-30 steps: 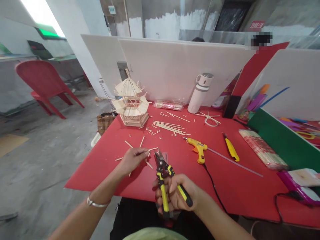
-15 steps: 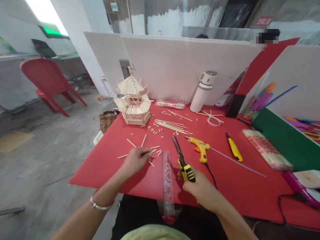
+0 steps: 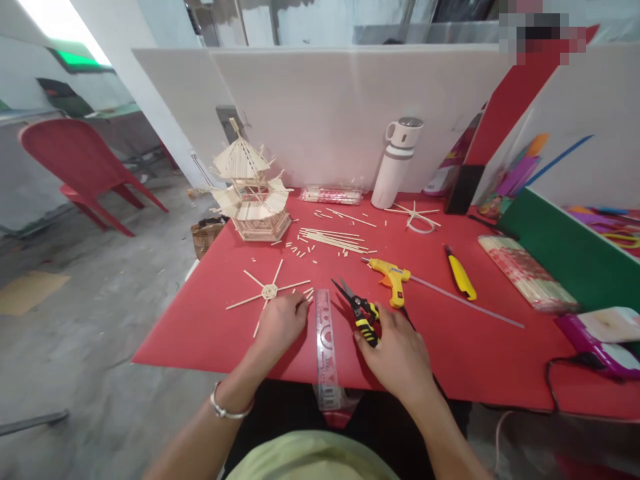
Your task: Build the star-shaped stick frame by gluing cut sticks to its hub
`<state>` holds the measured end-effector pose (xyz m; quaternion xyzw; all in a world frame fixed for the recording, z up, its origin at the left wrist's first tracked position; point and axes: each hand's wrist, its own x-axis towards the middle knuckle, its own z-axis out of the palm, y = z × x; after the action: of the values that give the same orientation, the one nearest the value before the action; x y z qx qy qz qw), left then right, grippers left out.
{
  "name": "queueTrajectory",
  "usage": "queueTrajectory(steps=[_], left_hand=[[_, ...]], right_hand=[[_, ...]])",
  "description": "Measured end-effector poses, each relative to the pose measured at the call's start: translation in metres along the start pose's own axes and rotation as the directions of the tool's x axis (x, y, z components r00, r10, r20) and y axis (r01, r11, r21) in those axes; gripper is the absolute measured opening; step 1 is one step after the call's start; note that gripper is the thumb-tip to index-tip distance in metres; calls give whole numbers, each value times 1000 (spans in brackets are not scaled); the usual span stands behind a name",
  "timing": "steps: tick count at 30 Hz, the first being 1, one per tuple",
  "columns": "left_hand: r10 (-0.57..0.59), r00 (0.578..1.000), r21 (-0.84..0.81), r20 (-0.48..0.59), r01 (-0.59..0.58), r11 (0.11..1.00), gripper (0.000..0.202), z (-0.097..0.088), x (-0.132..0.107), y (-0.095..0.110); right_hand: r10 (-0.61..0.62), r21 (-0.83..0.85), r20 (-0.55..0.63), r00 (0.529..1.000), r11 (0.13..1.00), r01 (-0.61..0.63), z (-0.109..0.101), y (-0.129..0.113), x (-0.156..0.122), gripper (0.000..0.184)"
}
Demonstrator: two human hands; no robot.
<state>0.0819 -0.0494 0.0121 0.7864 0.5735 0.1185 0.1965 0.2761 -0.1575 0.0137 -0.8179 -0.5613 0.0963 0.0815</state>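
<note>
My left hand (image 3: 285, 319) is closed with its fingertips down beside several short wooden sticks (image 3: 309, 294); what it pinches, if anything, is hidden. Just behind it lies a star-shaped stick frame (image 3: 269, 291) with a wound centre, partly covered by the hand. My right hand (image 3: 400, 350) grips the yellow-and-black handles of pointed snips (image 3: 357, 305), which are low at the red tabletop with their blades apart. Between the hands a clear ruler (image 3: 326, 347) overhangs the front edge. A yellow glue gun (image 3: 393, 277) with a long glue stick lies beyond my right hand.
A stick-built pagoda (image 3: 247, 193) stands at the back left. Loose sticks (image 3: 333, 240) lie mid-table, near a white flask (image 3: 397, 163). To the right are a yellow utility knife (image 3: 460, 273), a packet of sticks (image 3: 527, 273) and a green board (image 3: 575, 257).
The snips have gone from raised in my right hand to low at the tabletop, blades wider apart. My left hand has moved off the star frame's centre toward the short sticks. The view has shifted.
</note>
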Motion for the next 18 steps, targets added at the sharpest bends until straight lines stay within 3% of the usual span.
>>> queueTrajectory(steps=[3, 8, 14, 18], left_hand=[[-50, 998, 2, -47, 50, 999, 25, 8, -2, 6], [5, 992, 47, -123, 0, 999, 21, 18, -6, 16], [-74, 997, 261, -30, 79, 962, 24, 15, -22, 29], [-142, 988, 359, -63, 155, 920, 28, 10, -27, 26]], right_hand=[[-22, -2, -41, 999, 1000, 22, 3, 0, 2, 62], [-61, -27, -131, 989, 998, 58, 14, 2, -3, 62], [-65, -16, -135, 989, 998, 63, 18, 4, -5, 63], [-72, -3, -130, 989, 997, 73, 16, 5, -2, 62]])
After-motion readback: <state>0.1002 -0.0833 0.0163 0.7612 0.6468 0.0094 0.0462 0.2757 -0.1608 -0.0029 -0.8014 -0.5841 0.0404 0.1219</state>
